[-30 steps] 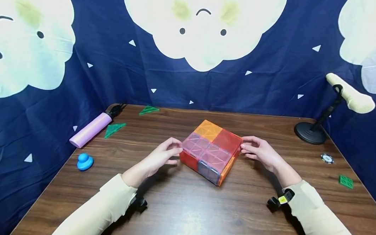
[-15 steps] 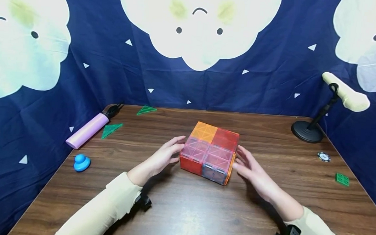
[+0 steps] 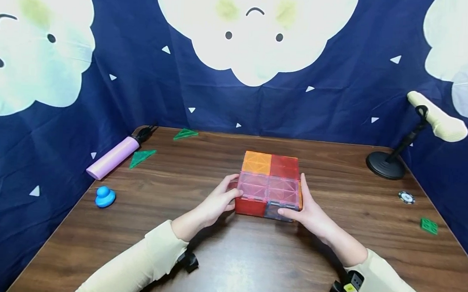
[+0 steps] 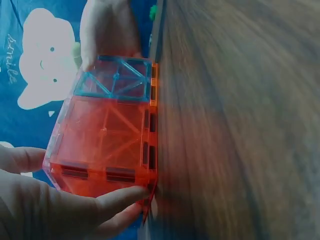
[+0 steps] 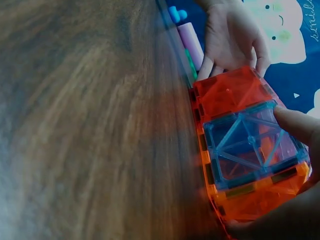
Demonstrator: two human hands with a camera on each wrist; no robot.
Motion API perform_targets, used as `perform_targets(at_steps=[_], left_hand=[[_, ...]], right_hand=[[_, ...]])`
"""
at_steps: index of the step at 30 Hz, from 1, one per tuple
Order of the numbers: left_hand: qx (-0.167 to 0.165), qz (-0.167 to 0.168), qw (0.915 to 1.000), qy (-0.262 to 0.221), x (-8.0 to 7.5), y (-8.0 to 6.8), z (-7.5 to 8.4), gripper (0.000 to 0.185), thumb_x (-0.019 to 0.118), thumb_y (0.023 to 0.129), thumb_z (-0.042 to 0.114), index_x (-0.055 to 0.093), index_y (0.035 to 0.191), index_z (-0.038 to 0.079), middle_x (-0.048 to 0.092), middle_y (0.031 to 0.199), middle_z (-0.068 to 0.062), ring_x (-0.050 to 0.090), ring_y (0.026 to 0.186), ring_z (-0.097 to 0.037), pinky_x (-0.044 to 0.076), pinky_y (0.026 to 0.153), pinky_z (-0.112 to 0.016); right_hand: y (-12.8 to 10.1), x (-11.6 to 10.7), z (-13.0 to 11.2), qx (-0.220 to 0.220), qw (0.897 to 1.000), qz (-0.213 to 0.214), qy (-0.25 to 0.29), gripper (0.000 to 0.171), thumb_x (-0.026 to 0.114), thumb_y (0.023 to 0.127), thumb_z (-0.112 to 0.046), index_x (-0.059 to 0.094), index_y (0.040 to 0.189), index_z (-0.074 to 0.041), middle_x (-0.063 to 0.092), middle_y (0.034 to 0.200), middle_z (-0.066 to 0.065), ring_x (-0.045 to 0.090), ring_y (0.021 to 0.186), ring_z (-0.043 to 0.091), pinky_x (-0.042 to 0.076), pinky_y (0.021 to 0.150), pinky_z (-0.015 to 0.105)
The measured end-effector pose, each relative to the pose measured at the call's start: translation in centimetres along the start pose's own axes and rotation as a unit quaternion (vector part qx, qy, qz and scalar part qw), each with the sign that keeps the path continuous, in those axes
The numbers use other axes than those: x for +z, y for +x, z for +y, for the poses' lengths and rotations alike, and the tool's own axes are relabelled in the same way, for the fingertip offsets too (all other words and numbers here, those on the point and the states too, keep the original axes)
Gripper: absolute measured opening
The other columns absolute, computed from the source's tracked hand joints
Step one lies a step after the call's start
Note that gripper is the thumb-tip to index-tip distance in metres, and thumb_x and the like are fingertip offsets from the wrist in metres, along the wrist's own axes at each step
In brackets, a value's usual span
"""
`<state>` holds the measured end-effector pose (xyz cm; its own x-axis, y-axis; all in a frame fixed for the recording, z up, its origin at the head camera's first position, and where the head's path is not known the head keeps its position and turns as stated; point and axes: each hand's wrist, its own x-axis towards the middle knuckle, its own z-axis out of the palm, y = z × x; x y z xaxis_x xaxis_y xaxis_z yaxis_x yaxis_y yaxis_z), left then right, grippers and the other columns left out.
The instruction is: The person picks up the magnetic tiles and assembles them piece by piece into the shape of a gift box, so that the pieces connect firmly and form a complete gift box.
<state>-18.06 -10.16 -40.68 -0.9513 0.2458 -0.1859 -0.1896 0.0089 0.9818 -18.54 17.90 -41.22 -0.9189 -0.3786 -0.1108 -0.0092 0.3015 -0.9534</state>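
A low box of see-through magnetic tiles [image 3: 269, 185] sits on the table, orange and red on top at the back, pink in front. Its front shows a red tile [image 4: 102, 130] and a blue-grey tile [image 5: 247, 142]. My left hand [image 3: 214, 203] grips the left side, thumb at the front top corner, fingers along the wall. On the right, my right hand [image 3: 314, 214] holds the box with its thumb across the front and a finger stretched along the side. The far wall of the box is hidden.
Green triangle tiles [image 3: 142, 158], a lilac cylinder with a black end [image 3: 113, 158] and a blue knob-shaped piece [image 3: 105, 196] lie at left. At right are a black stand [image 3: 386, 165] holding a cream piece, a poker chip [image 3: 406, 197] and a green toy brick [image 3: 429, 225].
The tile box has turned from a slant until its front faces me squarely. My right hand has shifted from its right side to the front right corner; both hands have closed in on it.
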Motion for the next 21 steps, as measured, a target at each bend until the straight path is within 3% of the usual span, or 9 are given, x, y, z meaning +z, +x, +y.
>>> perform_targets(at_steps=[5,7,8,10,13,15,17,18,21], left_hand=[[0.005,0.006,0.9993,0.038,-1.1,0.4,0.6,0.057,0.054,0.103,0.019,0.033,0.154,0.002,0.043,0.149,-0.025,0.046,0.135,-0.039,0.039,0.108,-0.059],[0.023,0.027,0.9934,0.109,-3.0,0.7,1.0,0.055,0.056,0.104,0.02,0.038,0.151,-0.001,0.045,0.149,-0.026,0.047,0.134,-0.04,0.041,0.108,-0.055],[0.034,0.044,0.9856,0.16,-4.3,0.9,1.2,0.054,0.056,0.103,0.021,0.04,0.15,-0.002,0.047,0.148,-0.026,0.048,0.133,-0.041,0.04,0.108,-0.055],[0.048,0.084,0.9572,0.273,-7.3,1.4,1.6,0.053,0.057,0.103,0.022,0.044,0.147,-0.004,0.049,0.147,-0.026,0.048,0.133,-0.042,0.039,0.11,-0.055],[0.035,0.139,0.8931,0.427,-12.5,2.4,2.2,0.056,0.056,0.102,0.024,0.044,0.146,-0.007,0.049,0.145,-0.031,0.045,0.134,-0.046,0.034,0.112,-0.056],[0.013,0.161,0.8535,0.495,-15.8,3.0,2.4,0.06,0.054,0.1,0.024,0.04,0.145,-0.013,0.044,0.144,-0.037,0.041,0.134,-0.051,0.033,0.112,-0.057],[-0.014,0.176,0.8207,0.543,-18.6,3.4,2.5,0.065,0.052,0.099,0.025,0.035,0.144,-0.019,0.039,0.142,-0.043,0.036,0.134,-0.055,0.03,0.112,-0.059],[-0.031,0.183,0.808,0.559,-19.9,3.5,2.4,0.068,0.051,0.099,0.026,0.033,0.144,-0.022,0.036,0.142,-0.045,0.034,0.135,-0.057,0.028,0.113,-0.06],[-0.094,0.198,0.7849,0.58,-22.6,3.5,2.3,0.074,0.05,0.099,0.03,0.028,0.144,-0.024,0.029,0.144,-0.047,0.029,0.135,-0.06,0.03,0.11,-0.065]], right_hand=[[0.0,-0.2,0.4,-0.025,0.999,0.021,0.004,0.123,0.081,0.089,-0.019,-0.019,0.161,-0.021,0.013,0.165,0.021,0.024,0.147,0.039,0.02,0.116,0.06],[0.0,-0.3,0.5,-0.034,0.999,0.026,-0.003,0.121,0.082,0.089,-0.018,-0.014,0.162,-0.018,0.018,0.162,0.022,0.03,0.143,0.039,0.023,0.115,0.059],[0.1,-0.4,0.6,-0.036,0.999,0.028,-0.009,0.12,0.082,0.088,-0.018,-0.012,0.163,-0.017,0.019,0.161,0.023,0.032,0.142,0.039,0.026,0.114,0.058],[0.2,-0.5,0.7,-0.042,0.998,0.029,-0.02,0.119,0.083,0.087,-0.018,-0.009,0.163,-0.014,0.022,0.159,0.023,0.036,0.139,0.04,0.033,0.111,0.052],[0.6,-0.7,0.8,-0.049,0.998,0.027,-0.02,0.116,0.083,0.087,-0.016,-0.004,0.163,-0.013,0.024,0.159,0.022,0.039,0.137,0.039,0.043,0.103,0.034],[0.8,-0.9,0.9,-0.052,0.998,0.024,-0.016,0.114,0.083,0.087,-0.015,-0.002,0.163,-0.014,0.024,0.159,0.022,0.038,0.137,0.04,0.044,0.096,0.023],[0.9,-0.9,1.0,-0.05,0.998,0.022,-0.012,0.114,0.083,0.087,-0.015,-0.001,0.164,-0.016,0.023,0.16,0.021,0.037,0.138,0.039,0.043,0.095,0.021],[1.0,-0.9,1.0,-0.05,0.998,0.022,-0.013,0.113,0.083,0.087,-0.015,0.0,0.164,-0.015,0.023,0.16,0.021,0.037,0.139,0.04,0.043,0.097,0.023],[1.1,-0.8,1.0,-0.046,0.999,0.02,-0.017,0.113,0.083,0.087,-0.016,-0.001,0.164,-0.016,0.023,0.16,0.021,0.036,0.139,0.04,0.042,0.104,0.038]])
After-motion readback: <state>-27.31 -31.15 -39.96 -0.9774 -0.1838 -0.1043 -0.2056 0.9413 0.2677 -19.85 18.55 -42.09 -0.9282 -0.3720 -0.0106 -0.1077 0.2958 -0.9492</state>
